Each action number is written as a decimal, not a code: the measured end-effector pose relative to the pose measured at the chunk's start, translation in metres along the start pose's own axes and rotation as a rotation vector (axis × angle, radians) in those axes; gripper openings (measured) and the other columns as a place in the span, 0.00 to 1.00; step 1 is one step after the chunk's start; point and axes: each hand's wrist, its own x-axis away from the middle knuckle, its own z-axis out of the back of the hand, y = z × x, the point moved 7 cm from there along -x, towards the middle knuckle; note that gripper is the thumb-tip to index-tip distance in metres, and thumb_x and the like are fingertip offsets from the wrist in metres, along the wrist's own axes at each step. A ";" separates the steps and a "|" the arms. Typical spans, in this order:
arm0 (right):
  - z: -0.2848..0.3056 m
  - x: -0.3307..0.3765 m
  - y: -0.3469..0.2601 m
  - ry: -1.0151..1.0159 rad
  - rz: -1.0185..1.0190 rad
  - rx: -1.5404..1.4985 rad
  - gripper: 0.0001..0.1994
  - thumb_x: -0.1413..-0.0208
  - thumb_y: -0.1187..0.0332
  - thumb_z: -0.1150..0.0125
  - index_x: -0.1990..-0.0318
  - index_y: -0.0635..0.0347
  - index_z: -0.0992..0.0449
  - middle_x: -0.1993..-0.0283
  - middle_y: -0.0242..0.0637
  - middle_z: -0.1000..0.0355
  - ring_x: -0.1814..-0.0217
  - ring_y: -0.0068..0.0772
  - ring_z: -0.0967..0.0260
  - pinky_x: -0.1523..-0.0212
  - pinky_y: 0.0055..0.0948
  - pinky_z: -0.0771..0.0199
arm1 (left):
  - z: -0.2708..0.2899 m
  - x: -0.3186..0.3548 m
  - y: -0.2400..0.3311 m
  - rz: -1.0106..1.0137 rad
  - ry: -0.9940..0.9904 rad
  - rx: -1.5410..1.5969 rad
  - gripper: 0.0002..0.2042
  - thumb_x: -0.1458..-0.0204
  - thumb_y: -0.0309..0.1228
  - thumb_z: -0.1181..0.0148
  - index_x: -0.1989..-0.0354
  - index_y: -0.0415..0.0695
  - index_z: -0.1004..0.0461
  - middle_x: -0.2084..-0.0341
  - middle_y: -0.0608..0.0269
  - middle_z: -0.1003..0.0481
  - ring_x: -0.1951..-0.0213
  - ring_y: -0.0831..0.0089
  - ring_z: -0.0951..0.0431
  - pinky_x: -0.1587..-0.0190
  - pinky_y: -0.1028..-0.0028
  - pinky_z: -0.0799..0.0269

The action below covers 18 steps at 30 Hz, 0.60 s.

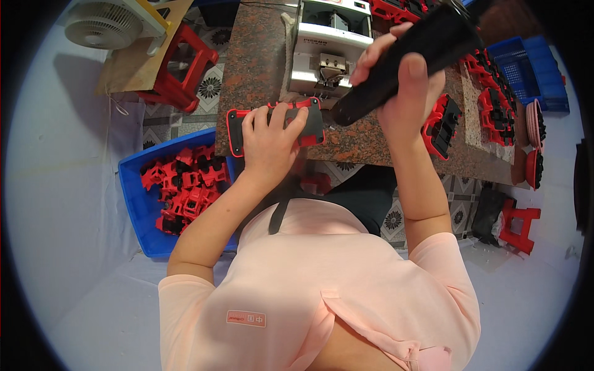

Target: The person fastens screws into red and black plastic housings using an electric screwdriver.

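Fingers of my left hand (272,139) curl over a red-rimmed plastic casing (238,137) with a dark flat face, holding it on the speckled stone tabletop near its front edge. Small dark screw spots show at the casing's corners. Raised to the right, my right hand (405,102) wraps round a thick black cylindrical electric screwdriver (427,46). Its narrower end slants down and left toward the casing, apart from it; a bit cannot be made out. Beyond the casing stands a white machine (331,46) with a metal fixture at its front.
A blue bin (139,204) full of red and black plastic parts (185,191) stands left below the table. More red-black casings (440,127) line the tabletop (253,62) at right. Blue crates (526,65), a fan (102,26), a red stool (185,71) and another red stool (520,226) stand around.
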 end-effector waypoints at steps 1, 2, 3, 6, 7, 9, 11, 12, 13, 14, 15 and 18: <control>-0.005 0.006 -0.007 0.007 0.027 -0.021 0.19 0.43 0.57 0.35 0.62 0.65 0.32 0.76 0.36 0.28 0.77 0.23 0.30 0.77 0.21 0.32 | -0.001 -0.001 0.000 -0.005 -0.001 -0.004 0.37 0.70 0.30 0.27 0.43 0.55 0.29 0.50 0.60 0.32 0.49 0.56 0.34 0.46 0.54 0.40; -0.008 0.011 -0.012 0.013 0.053 -0.043 0.19 0.43 0.57 0.35 0.63 0.66 0.32 0.76 0.37 0.28 0.77 0.23 0.30 0.77 0.21 0.32 | -0.002 -0.001 0.000 -0.006 -0.001 -0.002 0.37 0.70 0.30 0.27 0.43 0.55 0.29 0.50 0.60 0.32 0.49 0.56 0.34 0.46 0.54 0.40; -0.012 0.014 -0.014 -0.018 0.058 -0.062 0.20 0.43 0.58 0.34 0.60 0.68 0.33 0.75 0.38 0.28 0.77 0.23 0.31 0.75 0.22 0.32 | -0.002 -0.001 0.000 -0.005 0.008 0.001 0.37 0.70 0.30 0.27 0.43 0.55 0.29 0.50 0.60 0.32 0.49 0.56 0.34 0.46 0.54 0.40; -0.013 0.022 -0.010 -0.052 0.066 -0.064 0.24 0.45 0.58 0.32 0.54 0.69 0.35 0.74 0.38 0.28 0.76 0.24 0.31 0.73 0.22 0.31 | -0.001 -0.001 0.000 -0.001 0.005 0.001 0.37 0.70 0.31 0.26 0.43 0.55 0.29 0.50 0.60 0.32 0.49 0.56 0.34 0.46 0.54 0.40; -0.012 0.025 -0.008 -0.052 0.067 -0.063 0.24 0.45 0.58 0.32 0.54 0.69 0.35 0.74 0.38 0.28 0.76 0.24 0.31 0.73 0.22 0.31 | -0.002 -0.002 0.000 0.001 -0.007 -0.002 0.37 0.70 0.31 0.26 0.43 0.55 0.29 0.50 0.60 0.32 0.49 0.56 0.34 0.46 0.54 0.40; -0.011 0.030 -0.004 -0.041 0.047 -0.113 0.27 0.46 0.59 0.30 0.50 0.68 0.37 0.72 0.39 0.28 0.74 0.25 0.31 0.72 0.23 0.30 | 0.000 -0.003 0.002 0.004 0.001 0.008 0.34 0.68 0.30 0.29 0.44 0.55 0.29 0.51 0.60 0.32 0.50 0.55 0.33 0.46 0.55 0.39; -0.011 0.033 -0.002 -0.028 0.042 -0.125 0.27 0.47 0.59 0.30 0.50 0.68 0.37 0.72 0.39 0.28 0.73 0.25 0.30 0.72 0.23 0.29 | 0.002 -0.004 0.003 0.008 0.008 0.016 0.31 0.66 0.28 0.31 0.46 0.55 0.28 0.51 0.60 0.32 0.50 0.55 0.33 0.45 0.55 0.39; -0.010 0.035 -0.001 -0.013 0.037 -0.136 0.27 0.47 0.59 0.29 0.50 0.68 0.36 0.71 0.40 0.28 0.72 0.26 0.30 0.72 0.24 0.29 | 0.002 -0.005 0.003 0.007 0.003 0.006 0.31 0.66 0.29 0.31 0.46 0.55 0.28 0.51 0.60 0.32 0.50 0.55 0.33 0.45 0.55 0.39; -0.010 0.036 -0.001 -0.013 0.037 -0.137 0.27 0.47 0.59 0.29 0.50 0.68 0.36 0.71 0.40 0.28 0.72 0.26 0.30 0.72 0.24 0.29 | 0.002 -0.004 0.003 0.007 -0.002 -0.004 0.31 0.66 0.29 0.31 0.46 0.56 0.27 0.51 0.60 0.32 0.50 0.55 0.33 0.45 0.55 0.39; -0.009 0.036 0.000 -0.017 0.038 -0.147 0.28 0.48 0.58 0.29 0.50 0.68 0.37 0.70 0.40 0.28 0.72 0.26 0.30 0.72 0.24 0.29 | 0.002 -0.004 0.003 0.007 -0.002 -0.004 0.31 0.66 0.29 0.31 0.46 0.56 0.27 0.51 0.60 0.32 0.50 0.55 0.33 0.45 0.55 0.39; -0.009 0.037 0.000 -0.020 0.039 -0.156 0.29 0.48 0.58 0.29 0.50 0.69 0.37 0.70 0.41 0.28 0.72 0.26 0.30 0.71 0.25 0.28 | 0.002 -0.004 0.003 0.009 -0.001 -0.004 0.31 0.66 0.29 0.31 0.46 0.56 0.27 0.51 0.60 0.32 0.50 0.56 0.33 0.45 0.56 0.39; -0.006 0.040 0.001 0.014 0.044 -0.165 0.31 0.49 0.56 0.28 0.48 0.68 0.39 0.70 0.42 0.29 0.72 0.28 0.30 0.71 0.26 0.26 | 0.002 -0.004 0.002 0.014 -0.006 -0.005 0.31 0.66 0.29 0.31 0.46 0.56 0.27 0.51 0.60 0.32 0.50 0.56 0.33 0.45 0.56 0.39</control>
